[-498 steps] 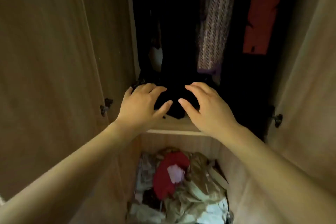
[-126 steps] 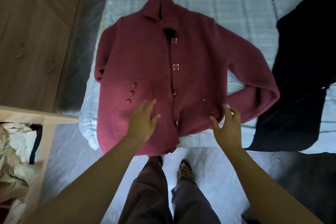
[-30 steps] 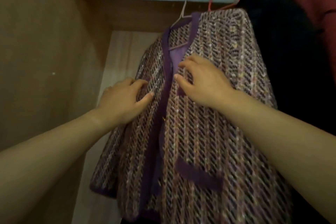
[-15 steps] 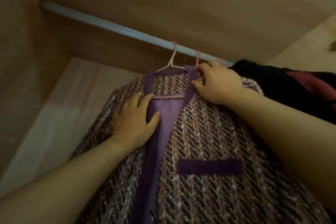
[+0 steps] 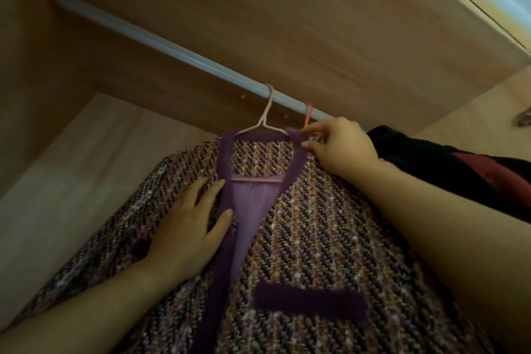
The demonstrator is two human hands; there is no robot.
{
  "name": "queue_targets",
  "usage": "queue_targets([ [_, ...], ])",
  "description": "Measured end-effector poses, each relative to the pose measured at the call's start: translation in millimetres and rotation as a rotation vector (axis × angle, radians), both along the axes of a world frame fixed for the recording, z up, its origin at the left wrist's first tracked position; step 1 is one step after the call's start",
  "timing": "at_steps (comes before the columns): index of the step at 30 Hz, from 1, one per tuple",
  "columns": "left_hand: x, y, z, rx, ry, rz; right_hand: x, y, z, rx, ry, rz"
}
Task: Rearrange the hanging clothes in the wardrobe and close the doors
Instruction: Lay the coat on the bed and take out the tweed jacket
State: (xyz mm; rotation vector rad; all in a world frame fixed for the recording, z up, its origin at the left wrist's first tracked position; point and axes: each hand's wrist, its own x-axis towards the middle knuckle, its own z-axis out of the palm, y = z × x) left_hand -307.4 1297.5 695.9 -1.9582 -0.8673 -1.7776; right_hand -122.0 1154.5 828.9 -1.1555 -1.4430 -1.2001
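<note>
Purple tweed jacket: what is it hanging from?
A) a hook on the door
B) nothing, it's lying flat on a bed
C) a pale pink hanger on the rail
C: the pale pink hanger sits inside the collar of the tweed jacket, and its hook loops over the grey rail.

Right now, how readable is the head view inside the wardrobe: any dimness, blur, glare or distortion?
Head view: dim and warm inside, no glare; the dark clothes at right sink into shadow. Head view: the tweed jacket, left hand and right hand look slightly soft but readable. Head view: wide-angle stretch swells the forearms at the lower corners.
</note>
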Motion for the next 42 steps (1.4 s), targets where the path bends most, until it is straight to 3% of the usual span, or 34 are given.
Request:
queue_targets([
  [10, -16, -15, 40, 0.078, 0.059, 0.122, -7, -8, 29, 0.102, 0.067, 0.017],
  [18, -22, -36, 17, 0.204, 0.016, 0.202, 11, -23, -10, 0.134, 0.132, 0.162],
  [22, -27, -52, -14, 0.251, 0.0, 0.187, 26, -22, -72, 0.069, 0.137, 0.263],
  [32, -48, -81, -159, 0.127, 0.144, 0.316, 52, -28, -263, -0.028, 0.147, 0.429],
  [35, -51, -84, -182, 0.006, 0.246, 0.214, 52, -35, -310, -0.033, 0.124, 0.363],
  [42, -39, -89, -286, -0.12, 0.168, 0.007, 38, -65, -396, -0.025, -0.148, -0.102],
])
